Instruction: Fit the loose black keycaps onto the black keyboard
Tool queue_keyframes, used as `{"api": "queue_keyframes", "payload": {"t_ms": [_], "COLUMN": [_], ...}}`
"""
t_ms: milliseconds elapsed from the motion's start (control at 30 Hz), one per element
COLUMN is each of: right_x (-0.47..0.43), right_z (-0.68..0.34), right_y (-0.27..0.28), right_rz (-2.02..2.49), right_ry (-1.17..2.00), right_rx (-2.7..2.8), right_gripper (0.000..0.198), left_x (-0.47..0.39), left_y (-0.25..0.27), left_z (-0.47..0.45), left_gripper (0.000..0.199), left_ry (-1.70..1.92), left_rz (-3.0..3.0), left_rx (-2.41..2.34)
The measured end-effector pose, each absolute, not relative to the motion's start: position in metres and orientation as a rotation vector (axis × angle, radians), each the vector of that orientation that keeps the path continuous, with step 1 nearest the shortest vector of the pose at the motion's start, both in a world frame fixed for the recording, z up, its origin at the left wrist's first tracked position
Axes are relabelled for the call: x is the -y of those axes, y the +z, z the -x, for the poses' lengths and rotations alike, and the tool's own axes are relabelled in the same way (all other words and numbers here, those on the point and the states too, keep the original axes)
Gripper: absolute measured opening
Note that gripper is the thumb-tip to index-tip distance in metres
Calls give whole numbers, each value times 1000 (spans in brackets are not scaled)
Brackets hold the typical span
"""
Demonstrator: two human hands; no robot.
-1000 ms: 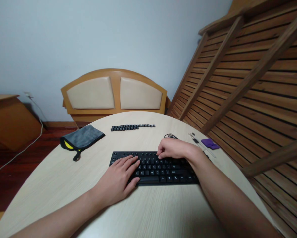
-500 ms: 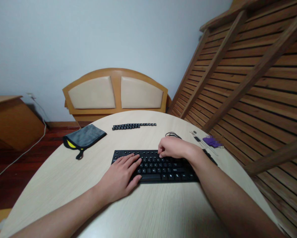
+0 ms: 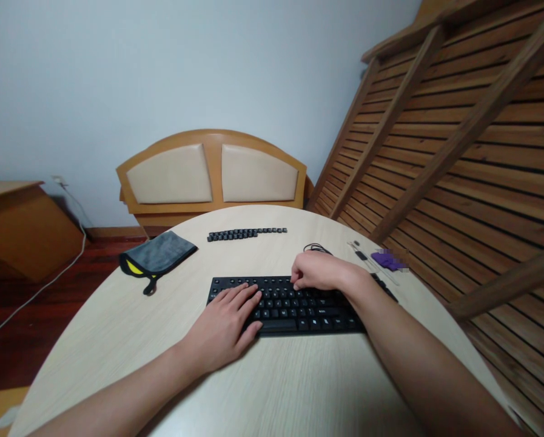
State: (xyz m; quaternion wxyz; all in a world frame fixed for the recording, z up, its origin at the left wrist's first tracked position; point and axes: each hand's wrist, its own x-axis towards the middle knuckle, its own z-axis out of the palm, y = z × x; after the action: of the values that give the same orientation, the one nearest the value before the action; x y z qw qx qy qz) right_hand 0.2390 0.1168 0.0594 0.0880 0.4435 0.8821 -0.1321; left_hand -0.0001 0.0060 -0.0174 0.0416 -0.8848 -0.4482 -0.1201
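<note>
A black keyboard (image 3: pixel 278 326) lies across the table in front of me. My left hand (image 3: pixel 228 325) rests flat over its left part, fingers stretched out and thumb near the front edge. At the upper rows, right of the middle, my right hand (image 3: pixel 315 271) is closed with its fingers curled down against the keys. Whatever those fingertips pinch, if anything, is hidden. Loose black keycaps (image 3: pixel 233 234) are lined up in rows on the far side of the table. A coiled black cable (image 3: pixel 317 247) shows just behind my right hand.
On the round pale table (image 3: pixel 299 382), a grey cloth with yellow lining (image 3: pixel 160 255) lies at left. Thin tools (image 3: pixel 360 255) and a purple item (image 3: pixel 387 261), partly blurred, lie at right. A slatted wooden panel (image 3: pixel 435 152) leans beyond the right edge.
The camera view has shifted slightly. Both hands keep nearly the same place and pose on the keyboard.
</note>
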Motion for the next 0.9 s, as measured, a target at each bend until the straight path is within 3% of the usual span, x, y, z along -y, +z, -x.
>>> {"api": "queue_keyframes", "payload": {"t_ms": [500, 733, 900], "right_x": [-102, -117, -152], "right_z": [-225, -238, -217], "right_y": [59, 60, 43], "right_rz": [-1225, -1234, -1452], "right_ry": [72, -153, -9], "right_rx": [-2629, -2702, -2764], "right_gripper": [14, 18, 31], "left_x": [-6, -5, -5], "left_y": [-19, -18, -18], "left_z": [1, 0, -1], "left_gripper": [53, 53, 53], "left_ry": [-362, -340, -343], "left_rz": [2704, 2715, 2723], "left_rx": [1351, 1354, 1362]}}
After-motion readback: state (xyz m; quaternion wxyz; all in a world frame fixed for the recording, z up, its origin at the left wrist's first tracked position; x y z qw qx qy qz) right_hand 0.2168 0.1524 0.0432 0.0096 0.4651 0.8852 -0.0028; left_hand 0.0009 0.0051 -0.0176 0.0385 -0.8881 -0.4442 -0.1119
